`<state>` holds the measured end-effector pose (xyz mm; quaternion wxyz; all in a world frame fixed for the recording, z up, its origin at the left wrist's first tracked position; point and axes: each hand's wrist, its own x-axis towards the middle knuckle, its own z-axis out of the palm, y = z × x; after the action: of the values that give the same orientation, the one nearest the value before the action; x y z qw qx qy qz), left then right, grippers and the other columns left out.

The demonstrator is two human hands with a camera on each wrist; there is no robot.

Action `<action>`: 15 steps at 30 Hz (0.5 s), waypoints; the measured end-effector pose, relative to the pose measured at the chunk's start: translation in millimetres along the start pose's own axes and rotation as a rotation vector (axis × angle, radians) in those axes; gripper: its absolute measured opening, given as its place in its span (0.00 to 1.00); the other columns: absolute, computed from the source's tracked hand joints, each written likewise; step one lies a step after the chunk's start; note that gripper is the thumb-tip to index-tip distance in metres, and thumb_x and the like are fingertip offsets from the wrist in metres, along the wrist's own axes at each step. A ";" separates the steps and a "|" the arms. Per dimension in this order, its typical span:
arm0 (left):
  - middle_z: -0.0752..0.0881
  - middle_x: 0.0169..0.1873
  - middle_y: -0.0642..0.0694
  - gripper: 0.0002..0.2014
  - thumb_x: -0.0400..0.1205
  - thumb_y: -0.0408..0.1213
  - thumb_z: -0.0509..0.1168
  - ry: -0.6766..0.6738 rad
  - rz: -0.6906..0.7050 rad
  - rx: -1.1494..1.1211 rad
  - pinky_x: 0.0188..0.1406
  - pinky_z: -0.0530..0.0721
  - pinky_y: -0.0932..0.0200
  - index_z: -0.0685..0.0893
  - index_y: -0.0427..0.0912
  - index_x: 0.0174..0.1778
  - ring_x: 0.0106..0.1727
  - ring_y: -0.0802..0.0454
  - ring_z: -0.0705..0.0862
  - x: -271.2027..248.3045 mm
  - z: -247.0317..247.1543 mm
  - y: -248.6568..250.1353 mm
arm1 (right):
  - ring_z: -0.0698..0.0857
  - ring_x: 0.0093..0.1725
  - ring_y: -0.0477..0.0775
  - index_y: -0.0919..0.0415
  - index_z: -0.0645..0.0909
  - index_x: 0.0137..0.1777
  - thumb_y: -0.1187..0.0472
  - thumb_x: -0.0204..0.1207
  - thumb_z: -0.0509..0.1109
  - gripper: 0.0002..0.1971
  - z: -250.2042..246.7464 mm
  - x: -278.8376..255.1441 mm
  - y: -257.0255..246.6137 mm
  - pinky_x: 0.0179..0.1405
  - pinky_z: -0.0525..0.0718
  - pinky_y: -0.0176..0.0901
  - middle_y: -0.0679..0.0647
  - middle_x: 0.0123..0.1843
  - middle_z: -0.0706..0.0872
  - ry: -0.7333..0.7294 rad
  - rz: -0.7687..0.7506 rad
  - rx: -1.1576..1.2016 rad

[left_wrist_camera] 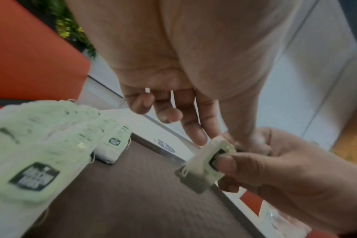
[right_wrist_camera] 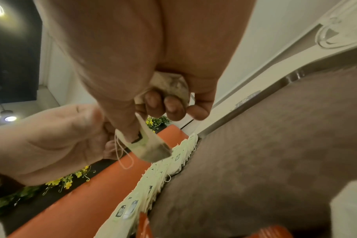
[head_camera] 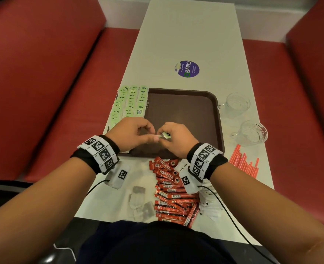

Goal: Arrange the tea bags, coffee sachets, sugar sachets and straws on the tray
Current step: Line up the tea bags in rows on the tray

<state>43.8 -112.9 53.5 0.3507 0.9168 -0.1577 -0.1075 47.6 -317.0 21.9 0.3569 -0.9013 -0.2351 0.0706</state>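
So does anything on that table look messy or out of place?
Yes: the coffee sachets lie in a loose, crisscrossed heap on the table, unlike the neat tea bag rows at the tray's left edge.

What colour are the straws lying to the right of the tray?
The straws are red-orange; the head view shows them best.

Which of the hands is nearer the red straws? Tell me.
Right. The right hand is over the tray's near right part, toward the straws; the left hand is farther left.
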 end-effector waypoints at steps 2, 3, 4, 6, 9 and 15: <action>0.82 0.33 0.58 0.06 0.76 0.49 0.77 -0.046 0.028 0.119 0.35 0.73 0.58 0.89 0.54 0.44 0.34 0.61 0.77 3.8 -0.3 2.5 | 0.82 0.44 0.49 0.56 0.87 0.48 0.56 0.77 0.76 0.05 0.3 1.8 0.6 0.45 0.80 0.44 0.48 0.44 0.83 0.015 0.026 0.047; 0.82 0.32 0.59 0.04 0.77 0.46 0.76 -0.044 0.041 0.153 0.36 0.72 0.59 0.89 0.53 0.44 0.34 0.63 0.77 6.3 -0.4 2.6 | 0.81 0.43 0.48 0.56 0.87 0.47 0.54 0.77 0.76 0.06 0.6 3.1 0.9 0.44 0.79 0.42 0.48 0.44 0.83 0.016 0.040 0.061; 0.82 0.32 0.60 0.02 0.79 0.44 0.75 -0.027 0.060 0.159 0.37 0.73 0.60 0.89 0.52 0.45 0.34 0.64 0.77 8.7 -0.8 2.5 | 0.81 0.42 0.48 0.56 0.87 0.46 0.52 0.77 0.76 0.07 1.2 4.4 1.4 0.42 0.78 0.41 0.49 0.43 0.83 0.012 0.049 0.068; 0.81 0.31 0.60 0.01 0.79 0.42 0.74 0.027 0.101 0.125 0.37 0.74 0.62 0.89 0.51 0.45 0.34 0.63 0.77 12.5 -2.2 2.9 | 0.80 0.39 0.49 0.55 0.85 0.42 0.51 0.78 0.75 0.09 3.0 6.7 3.0 0.38 0.76 0.41 0.50 0.41 0.82 0.000 0.060 0.078; 0.81 0.31 0.57 0.01 0.80 0.42 0.74 0.040 0.117 0.095 0.39 0.76 0.61 0.88 0.50 0.44 0.35 0.60 0.78 18.1 -5.4 0.1 | 0.81 0.38 0.50 0.56 0.85 0.41 0.52 0.79 0.74 0.10 3.8 9.3 4.1 0.38 0.76 0.43 0.52 0.40 0.83 0.014 0.095 0.115; 0.88 0.35 0.54 0.02 0.82 0.40 0.71 0.096 -0.102 -0.013 0.41 0.81 0.61 0.86 0.52 0.45 0.35 0.57 0.84 41.1 -13.5 -29.3 | 0.81 0.45 0.47 0.53 0.82 0.53 0.54 0.83 0.69 0.05 0.0 10.1 12.6 0.44 0.73 0.40 0.45 0.47 0.84 0.039 0.152 0.092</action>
<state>92.3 -99.1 40.0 0.3577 0.9256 -0.0930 -0.0820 61.2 -320.2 13.8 0.3958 -0.9005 -0.1556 0.0905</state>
